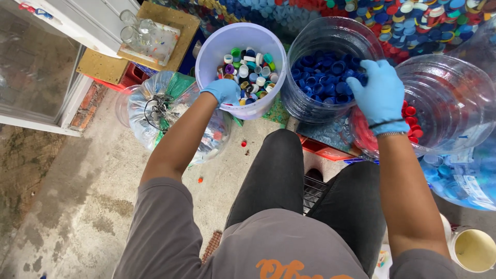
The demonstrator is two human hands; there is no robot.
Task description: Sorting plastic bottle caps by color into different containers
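My left hand (223, 91), in a blue glove, grips the near rim of a pale lilac bucket (207, 45) filled with mixed-colour bottle caps (249, 73). My right hand (378, 92), also gloved in blue, hangs over the rim of a clear cut-off jug (305, 106) that holds blue caps (325, 77); its fingers curl downward and whether they hold a cap is hidden. Just right of that hand lies a clear jug (454, 98) with red caps (412, 120) inside.
A tied clear bag (165, 103) of caps sits left of the bucket. A wall of coloured caps (413, 23) runs along the back. A blue-filled jug (465, 181) and a cream tub (474, 249) stand at right. Two loose caps (244, 144) lie on the concrete floor.
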